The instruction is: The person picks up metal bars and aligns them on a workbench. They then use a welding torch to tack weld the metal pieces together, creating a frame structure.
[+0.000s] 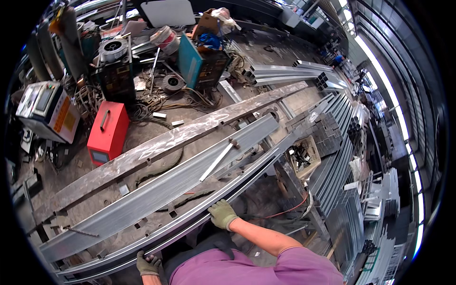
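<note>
A long galvanized steel profile lies along the near side of the work frame, bent by the lens. My right hand, in an olive work glove, closes over its near edge around the middle. Farther left, my gloved left hand has curled fingers at the same profile's near edge; its palm side is hidden. Beyond the profile lies a wide, flat-topped steel beam. What looks like a hammer with a pale metal handle rests on that beam, apart from both hands.
A rusty beam runs behind. Past it stand a red machine case, a white machine, a teal-sided machine and tangled cables. At right are a basket of small parts, stacked blocks and bundled steel tubes.
</note>
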Available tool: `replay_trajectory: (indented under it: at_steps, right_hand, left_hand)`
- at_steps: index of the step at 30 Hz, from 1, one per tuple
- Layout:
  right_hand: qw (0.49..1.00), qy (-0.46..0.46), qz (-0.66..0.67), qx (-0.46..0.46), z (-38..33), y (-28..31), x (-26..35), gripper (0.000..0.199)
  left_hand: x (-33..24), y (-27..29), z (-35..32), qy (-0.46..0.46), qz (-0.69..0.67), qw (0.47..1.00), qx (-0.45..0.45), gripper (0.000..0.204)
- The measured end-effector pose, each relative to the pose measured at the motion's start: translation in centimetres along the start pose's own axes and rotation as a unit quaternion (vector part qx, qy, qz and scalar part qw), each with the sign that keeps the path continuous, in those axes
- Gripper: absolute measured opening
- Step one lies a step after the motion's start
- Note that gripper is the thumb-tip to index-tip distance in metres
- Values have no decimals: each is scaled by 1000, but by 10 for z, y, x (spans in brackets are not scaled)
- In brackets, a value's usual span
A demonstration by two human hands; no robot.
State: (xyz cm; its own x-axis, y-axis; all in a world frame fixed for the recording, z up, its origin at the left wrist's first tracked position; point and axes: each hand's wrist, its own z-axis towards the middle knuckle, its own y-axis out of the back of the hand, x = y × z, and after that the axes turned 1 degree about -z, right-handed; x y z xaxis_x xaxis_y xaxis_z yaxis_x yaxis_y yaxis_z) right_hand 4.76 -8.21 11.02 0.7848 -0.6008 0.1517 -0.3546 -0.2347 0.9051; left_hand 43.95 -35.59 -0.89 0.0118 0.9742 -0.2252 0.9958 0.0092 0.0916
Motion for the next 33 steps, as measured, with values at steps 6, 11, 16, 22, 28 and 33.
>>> replay_trajectory:
  at_steps: [6, 11, 16, 22, 28, 33]
  right_hand:
    - [999, 33, -12, 9, 6, 1, 3, 25]
    - [995, 67, 70, 11, -7, 3, -19, 23]
    - [990, 116, 85, 18, 12, -6, -48, 22]
    - [989, 106, 60, 79, 23, -15, -94, 22]
    - [987, 83, 97, 93, 21, -3, -99, 21]
    - [995, 45, 83, 30, -4, -5, -114, 22]
  left_hand:
    - [-20, 2, -11, -6, 101, 994, -39, 73]
    - [5, -72, -167, -125, 298, 940, -113, 50]
    - [36, -169, -264, -329, 605, 707, -159, 47]
    - [79, -202, -159, -647, 564, 514, -17, 53]
    - [91, -308, -171, -655, 629, 407, 96, 61]
    - [111, -380, -176, -541, 714, 376, 239, 67]
